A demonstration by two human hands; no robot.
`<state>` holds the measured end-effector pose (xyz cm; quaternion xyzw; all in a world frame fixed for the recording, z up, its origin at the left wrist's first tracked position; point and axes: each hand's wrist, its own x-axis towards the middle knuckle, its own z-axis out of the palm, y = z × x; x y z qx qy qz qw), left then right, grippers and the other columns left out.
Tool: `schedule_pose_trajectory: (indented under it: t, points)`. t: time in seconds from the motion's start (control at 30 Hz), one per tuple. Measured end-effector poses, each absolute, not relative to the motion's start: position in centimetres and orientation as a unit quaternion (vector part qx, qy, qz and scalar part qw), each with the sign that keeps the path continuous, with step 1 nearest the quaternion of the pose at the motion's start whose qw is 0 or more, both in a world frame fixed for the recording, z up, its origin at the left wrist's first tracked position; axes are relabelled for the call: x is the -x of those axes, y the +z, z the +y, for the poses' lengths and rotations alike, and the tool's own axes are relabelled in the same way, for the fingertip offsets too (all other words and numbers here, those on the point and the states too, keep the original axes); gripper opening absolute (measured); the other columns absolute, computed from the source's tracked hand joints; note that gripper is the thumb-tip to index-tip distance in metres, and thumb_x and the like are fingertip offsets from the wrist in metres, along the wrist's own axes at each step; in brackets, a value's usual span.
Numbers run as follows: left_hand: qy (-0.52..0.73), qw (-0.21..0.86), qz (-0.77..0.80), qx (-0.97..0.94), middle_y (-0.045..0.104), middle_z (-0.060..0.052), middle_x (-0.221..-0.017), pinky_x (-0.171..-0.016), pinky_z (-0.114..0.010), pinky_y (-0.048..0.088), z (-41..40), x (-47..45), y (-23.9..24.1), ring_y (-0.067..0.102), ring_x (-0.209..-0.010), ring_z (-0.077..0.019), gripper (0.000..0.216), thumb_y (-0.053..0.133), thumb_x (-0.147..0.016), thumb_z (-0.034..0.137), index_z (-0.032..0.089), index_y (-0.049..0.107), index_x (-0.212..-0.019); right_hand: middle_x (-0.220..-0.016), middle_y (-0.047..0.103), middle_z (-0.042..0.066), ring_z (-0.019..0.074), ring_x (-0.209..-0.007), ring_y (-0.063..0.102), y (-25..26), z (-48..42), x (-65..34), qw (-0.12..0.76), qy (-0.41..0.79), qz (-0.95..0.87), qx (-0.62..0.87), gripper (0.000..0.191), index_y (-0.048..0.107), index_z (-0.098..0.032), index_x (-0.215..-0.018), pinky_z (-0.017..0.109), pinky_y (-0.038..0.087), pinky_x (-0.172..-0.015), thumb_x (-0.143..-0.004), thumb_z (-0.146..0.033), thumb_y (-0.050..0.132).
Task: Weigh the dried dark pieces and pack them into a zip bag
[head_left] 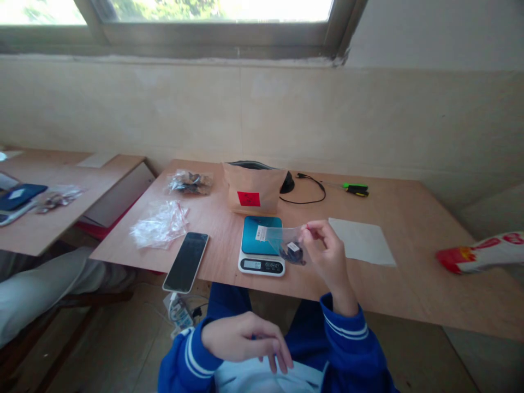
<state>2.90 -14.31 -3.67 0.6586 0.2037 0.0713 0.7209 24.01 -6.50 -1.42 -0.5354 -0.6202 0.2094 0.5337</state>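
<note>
Pinched in the fingers of my right hand [325, 248] is the upper edge of a clear plastic bag [275, 238]. Dark contents and a small white label show inside the bag, but I cannot make out their kind. The bag hangs over the right side of a kitchen scale [248, 234] with a blue top and white body; its display seems to read zero. My left hand [251, 339] is held above my lap, below the table edge, with its fingers loosely apart and nothing in them.
Left of the scale lie a phone [186, 263], empty clear bags [159, 224] and a filled bag [190, 183]. A brown paper pouch [256, 185] stands behind it. To the right are a paper sheet [362, 242], screwdrivers [355, 189], a cable [313, 201] and a red-and-white package [478, 252]. Another person's leg [53, 281] is at left.
</note>
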Motion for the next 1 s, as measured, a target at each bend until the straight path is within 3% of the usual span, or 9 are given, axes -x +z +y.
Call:
schedule_pose_trajectory:
  t: [0.07, 0.13, 0.2, 0.3, 0.47, 0.6, 0.8, 0.9, 1.0]
  points:
    - [0.226, 0.665, 0.314, -0.639, 0.071, -0.007, -0.083, -0.065, -0.024, 0.051, -13.4, -2.0, -0.8, 0.067, -0.073, -0.0141, 0.04, 0.033, -0.1, 0.04, 0.017, 0.066, -0.1, -0.07, 0.059, -0.002, 0.0114, -0.063, 0.057, -1.2, -6.2, -23.4, 0.522, 0.195, -0.644, 0.524, 0.01, 0.055, -0.021, -0.086, 0.022, 0.044, -0.059, -0.091, -0.029, 0.053]
    - [0.387, 0.485, 0.436, -0.652, 0.071, -0.008, -0.1, -0.087, -0.031, 0.049, -11.9, -2.5, 0.4, 0.065, -0.096, -0.018, 0.03, 0.042, -0.098, 0.039, 0.02, 0.063, -0.108, -0.067, 0.055, -0.004, 0.0107, -0.06, 0.054, -1.0, -6.1, -22.7, 0.506, 0.19, -0.67, 0.509, 0.009, 0.054, -0.022, -0.087, 0.021, 0.042, -0.057, -0.093, -0.028, 0.051]
    - [0.437, 0.322, 0.478, -0.69, 0.065, -0.009, -0.121, -0.104, -0.04, 0.037, -10.0, -3.8, 0.3, 0.055, -0.12, -0.0233, 0.034, 0.055, -0.092, 0.039, 0.023, 0.055, -0.122, -0.07, 0.056, -0.004, 0.0103, -0.061, 0.055, -0.8, -6.0, -22.0, 0.488, 0.197, -0.697, 0.487, 0.008, 0.053, -0.022, -0.09, 0.02, 0.042, -0.057, -0.094, -0.028, 0.05]
    - [0.42, 0.228, 0.474, -0.739, 0.06, -0.008, -0.129, -0.106, -0.042, 0.031, -7.9, -5.5, -0.5, 0.05, -0.126, -0.0255, 0.045, 0.063, -0.087, 0.039, 0.025, 0.05, -0.128, -0.076, 0.06, -0.003, 0.0095, -0.063, 0.057, -0.7, -6.1, -21.3, 0.478, 0.217, -0.724, 0.447, 0.009, 0.054, -0.023, -0.093, 0.019, 0.044, -0.06, -0.096, -0.029, 0.048]
    - [0.403, 0.213, 0.478, -0.751, 0.068, 0.0, -0.09, -0.09, -0.036, 0.037, -7.3, -5.5, -1.0, 0.063, -0.088, -0.0173, 0.014, 0.058, -0.091, 0.034, 0.022, 0.059, -0.097, -0.075, 0.062, -0.002, 0.0104, -0.063, 0.059, 0.0, -6.2, -20.8, 0.451, 0.203, -0.756, 0.428, 0.017, 0.053, -0.022, -0.085, 0.02, 0.044, -0.061, -0.097, -0.03, 0.046]
    - [0.438, 0.233, 0.471, -0.73, 0.065, 0.002, -0.074, -0.074, -0.029, 0.042, -7.7, -5.1, -0.6, 0.06, -0.073, -0.0149, 0.018, 0.058, -0.09, 0.034, 0.02, 0.057, -0.079, -0.072, 0.063, 0.0, 0.0127, -0.063, 0.059, 0.2, -6.5, -20.3, 0.451, 0.171, -0.759, 0.438, 0.021, 0.053, -0.023, -0.082, 0.023, 0.046, -0.062, -0.097, -0.032, 0.044]
    - [0.526, 0.272, 0.526, -0.61, 0.067, -0.001, -0.077, -0.072, -0.028, 0.046, -8.1, -5.1, -1.3, 0.062, -0.076, -0.0166, 0.022, 0.061, -0.088, 0.039, 0.02, 0.058, -0.077, -0.076, 0.068, 0.002, 0.0163, -0.07, 0.063, -0.6, -6.8, -20.6, 0.455, 0.19, -0.756, 0.431, 0.026, 0.061, -0.023, -0.085, 0.027, 0.049, -0.067, -0.094, -0.046, 0.051]
    - [0.532, 0.29, 0.532, -0.591, 0.067, -0.002, -0.078, -0.072, -0.028, 0.047, -8.1, -4.9, -1.7, 0.063, -0.078, -0.0171, 0.022, 0.061, -0.088, 0.039, 0.019, 0.058, -0.078, -0.076, 0.068, 0.002, 0.0171, -0.072, 0.064, -1.1, -6.8, -21.0, 0.456, 0.172, -0.751, 0.445, 0.022, 0.062, -0.024, -0.081, 0.028, 0.048, -0.069, -0.094, -0.039, 0.052]
    - [0.52, 0.304, 0.52, -0.605, 0.069, -0.004, -0.088, -0.078, -0.029, 0.049, -8.1, -4.7, -1.6, 0.064, -0.085, -0.018, 0.018, 0.061, -0.088, 0.037, 0.019, 0.062, -0.091, -0.076, 0.067, 0.001, 0.0175, -0.074, 0.062, -1.5, -6.6, -21.0, 0.473, 0.141, -0.75, 0.441, 0.016, 0.06, -0.024, -0.081, 0.028, 0.046, -0.069, -0.094, -0.031, 0.055]
